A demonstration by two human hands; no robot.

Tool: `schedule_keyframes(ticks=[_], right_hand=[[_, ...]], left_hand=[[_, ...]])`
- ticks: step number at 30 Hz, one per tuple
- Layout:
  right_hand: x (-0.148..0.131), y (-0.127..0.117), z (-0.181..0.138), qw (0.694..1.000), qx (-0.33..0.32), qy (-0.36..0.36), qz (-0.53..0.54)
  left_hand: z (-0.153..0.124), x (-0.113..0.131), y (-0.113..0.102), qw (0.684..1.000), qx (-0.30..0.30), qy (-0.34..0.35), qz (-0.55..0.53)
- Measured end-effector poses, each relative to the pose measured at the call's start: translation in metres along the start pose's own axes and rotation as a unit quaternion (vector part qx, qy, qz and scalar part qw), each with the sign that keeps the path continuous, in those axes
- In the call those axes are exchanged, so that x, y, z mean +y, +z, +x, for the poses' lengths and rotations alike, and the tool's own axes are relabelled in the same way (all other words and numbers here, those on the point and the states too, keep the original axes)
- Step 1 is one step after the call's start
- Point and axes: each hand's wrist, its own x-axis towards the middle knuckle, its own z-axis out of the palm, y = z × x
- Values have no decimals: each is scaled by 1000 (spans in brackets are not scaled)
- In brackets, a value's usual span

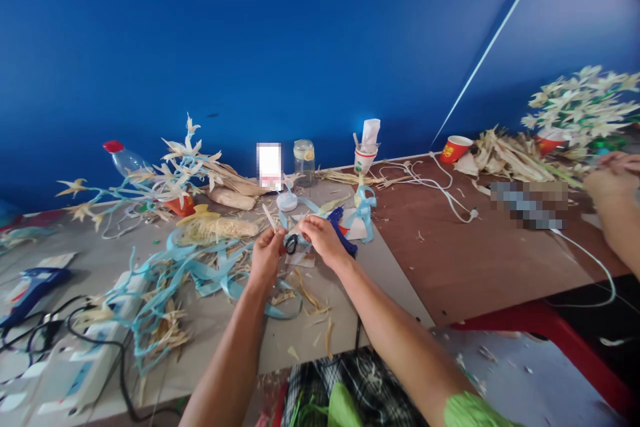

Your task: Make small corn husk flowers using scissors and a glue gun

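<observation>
In the head view my left hand (269, 255) is closed, with a pale, narrow strip of dried husk (269, 216) rising from its fingertips. Close beside it my right hand (321, 237) has its fingers pinched together; what lies between them is too small to make out. A black scissors handle (291, 244) shows between the two hands, and I cannot tell whether a hand holds it. Just behind my right wrist lies a dark blue tool (344, 230), partly hidden. Light blue ribbon (220, 265) trails over the table left of my hands, among husk scraps (313, 297).
Husk flowers on blue stems (185, 160), a clear bottle (125, 159) and a glass jar (304, 163) stand behind. A glue gun (35, 290) and a white power strip (95, 347) lie left. At right are a red cup (455, 148), white cable and another person's arm (615, 207).
</observation>
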Motion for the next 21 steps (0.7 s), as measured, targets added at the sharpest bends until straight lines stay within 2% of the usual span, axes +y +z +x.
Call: schedule_keyframes(ticks=[11,16,21], right_hand=[[-4,-9,1,995,-53,-34,-80],[-4,-8,-1,993,-79,-23,-84],[-1,-6,-2,990,-62,-54,-116]], left_hand=[[0,1,-2,995,-94,-33,1],[0,1,-1,998,-57,-9,9],[-2,2,1,999,-40,2,31]])
